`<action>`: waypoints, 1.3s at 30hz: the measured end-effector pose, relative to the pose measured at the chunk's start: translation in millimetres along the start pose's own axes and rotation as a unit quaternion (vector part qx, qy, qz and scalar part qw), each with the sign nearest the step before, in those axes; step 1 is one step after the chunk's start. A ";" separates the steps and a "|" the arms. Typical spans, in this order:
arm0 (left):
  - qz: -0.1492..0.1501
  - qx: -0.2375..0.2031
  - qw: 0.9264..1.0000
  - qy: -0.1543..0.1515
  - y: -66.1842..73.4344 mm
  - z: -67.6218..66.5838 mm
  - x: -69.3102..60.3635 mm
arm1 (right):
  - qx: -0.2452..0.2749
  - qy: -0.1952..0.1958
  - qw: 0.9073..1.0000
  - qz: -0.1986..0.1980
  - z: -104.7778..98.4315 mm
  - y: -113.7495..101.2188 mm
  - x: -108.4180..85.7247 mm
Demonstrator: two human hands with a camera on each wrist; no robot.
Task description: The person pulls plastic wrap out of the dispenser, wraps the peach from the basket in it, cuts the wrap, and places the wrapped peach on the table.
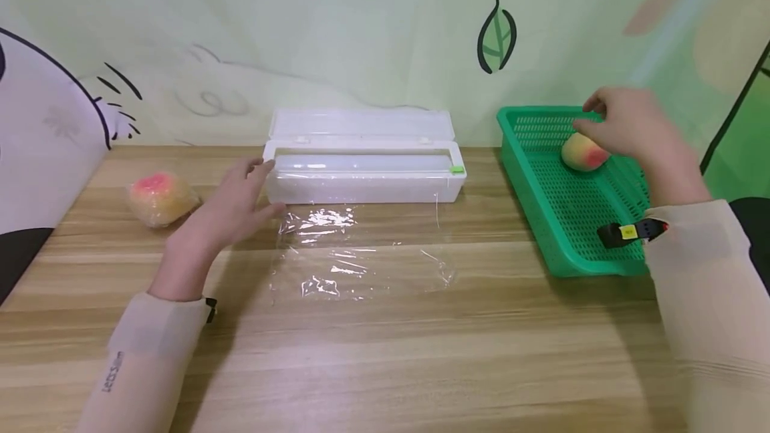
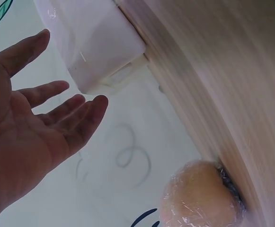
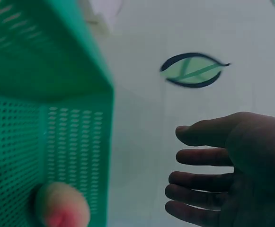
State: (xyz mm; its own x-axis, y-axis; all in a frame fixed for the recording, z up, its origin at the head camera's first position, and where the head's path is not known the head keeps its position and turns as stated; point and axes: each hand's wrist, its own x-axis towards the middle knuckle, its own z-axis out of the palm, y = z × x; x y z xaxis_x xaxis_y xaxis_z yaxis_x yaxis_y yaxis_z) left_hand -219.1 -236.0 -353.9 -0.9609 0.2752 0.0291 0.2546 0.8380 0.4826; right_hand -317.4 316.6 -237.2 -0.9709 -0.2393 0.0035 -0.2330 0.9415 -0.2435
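Note:
The left hand (image 1: 231,209) is beside the left end of a white wrap box (image 1: 367,189), fingers spread and holding nothing; the left wrist view shows its palm (image 2: 28,137) and the box (image 2: 90,42). Clear film (image 1: 361,266) extends from the box's front onto the table. Above the green basket (image 1: 535,209) is the right hand (image 1: 628,119), with nothing in it. An unwrapped peach (image 1: 583,152) lies in the basket below that hand. In the right wrist view the hand (image 3: 222,175) has extended fingers, apart from the peach (image 3: 64,208).
A film-wrapped peach (image 1: 159,199) sits on the wooden table at the left, left of the left hand. The box's lid (image 1: 361,125) stands raised against the patterned cloth backdrop (image 1: 373,32). A green slider (image 1: 457,170) is at the box's right end.

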 end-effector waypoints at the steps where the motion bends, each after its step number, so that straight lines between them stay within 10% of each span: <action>1: 0.003 0.002 1.000 0.000 -0.1 0.4 0.3 | -0.015 -0.012 1.000 -0.002 1.6 5.1 4.5; 15: 0.006 0.019 0.999 0.032 -2.6 -0.2 3.4 | -0.061 -0.106 0.992 -0.023 39.1 50.9 37.6; 39: -0.014 -0.038 0.999 0.021 5.0 7.3 5.2 | -0.005 -0.100 0.988 0.122 63.9 77.4 21.2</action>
State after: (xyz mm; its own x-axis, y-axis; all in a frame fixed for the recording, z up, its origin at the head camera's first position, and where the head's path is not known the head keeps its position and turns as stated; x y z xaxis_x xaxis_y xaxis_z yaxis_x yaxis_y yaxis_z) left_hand -222.1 -227.0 -357.7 -0.9717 0.2305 0.0507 0.2200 0.8066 0.5486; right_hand -352.5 369.2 -318.0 -0.9681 -0.0471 -0.2459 0.0042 0.9789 -0.2043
